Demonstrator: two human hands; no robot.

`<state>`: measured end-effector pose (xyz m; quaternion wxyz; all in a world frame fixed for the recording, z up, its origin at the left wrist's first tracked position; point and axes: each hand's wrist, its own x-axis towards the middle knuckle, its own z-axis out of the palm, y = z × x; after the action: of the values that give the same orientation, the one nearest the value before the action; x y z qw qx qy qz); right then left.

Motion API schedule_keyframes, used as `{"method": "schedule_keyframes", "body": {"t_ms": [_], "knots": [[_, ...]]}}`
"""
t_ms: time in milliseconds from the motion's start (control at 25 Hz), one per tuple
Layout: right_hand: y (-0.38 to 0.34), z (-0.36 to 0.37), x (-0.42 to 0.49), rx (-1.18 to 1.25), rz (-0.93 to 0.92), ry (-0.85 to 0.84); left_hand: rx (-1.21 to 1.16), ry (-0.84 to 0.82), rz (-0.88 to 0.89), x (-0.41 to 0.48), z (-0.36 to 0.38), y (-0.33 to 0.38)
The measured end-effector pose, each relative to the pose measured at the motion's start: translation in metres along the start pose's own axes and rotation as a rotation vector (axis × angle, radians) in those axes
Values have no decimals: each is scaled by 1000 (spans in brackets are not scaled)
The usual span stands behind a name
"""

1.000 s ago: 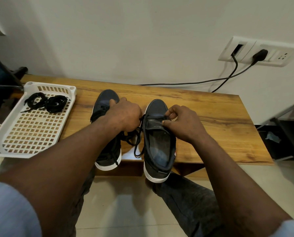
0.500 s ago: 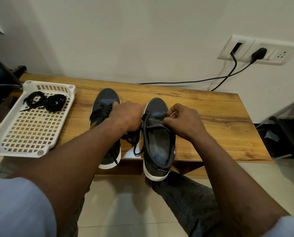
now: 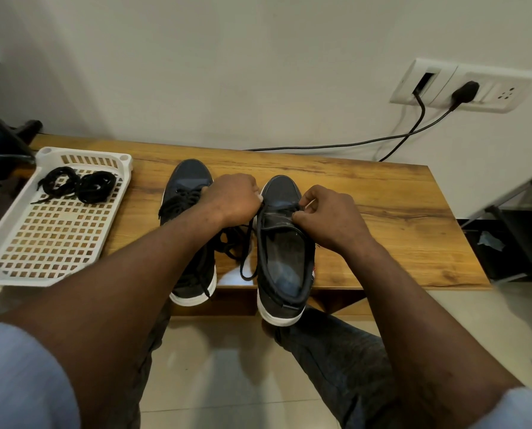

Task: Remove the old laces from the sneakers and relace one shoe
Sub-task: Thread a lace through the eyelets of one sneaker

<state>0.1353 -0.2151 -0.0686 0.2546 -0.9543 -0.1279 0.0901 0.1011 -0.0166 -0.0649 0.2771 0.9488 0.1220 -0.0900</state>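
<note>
left hand fingertips hidden behind knuckles, left shoe midsection under forearm, tray cut by left edge

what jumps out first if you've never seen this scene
Two hands meet at mid-table: the left hand grips a black lace trailing from the sneaker on the right, whose front edge the right hand pinches. To the left, a white tray holds two coiled laces.

Navy-grey sneakers, white soles
Black laces in a white grid-holed tray, left edge of the golden-brown woodgrain table.
</note>
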Motion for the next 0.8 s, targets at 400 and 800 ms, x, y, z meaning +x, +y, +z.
{"method": "schedule_keyframes", "body": {"t_ms": [400,800], "knots": [[-10,-4,-5,119,-12,121,-815,44,31,-7,-41,17],[-38,-19,-4,704,102,490,-1061,100,476,-31,-65,41]]}}
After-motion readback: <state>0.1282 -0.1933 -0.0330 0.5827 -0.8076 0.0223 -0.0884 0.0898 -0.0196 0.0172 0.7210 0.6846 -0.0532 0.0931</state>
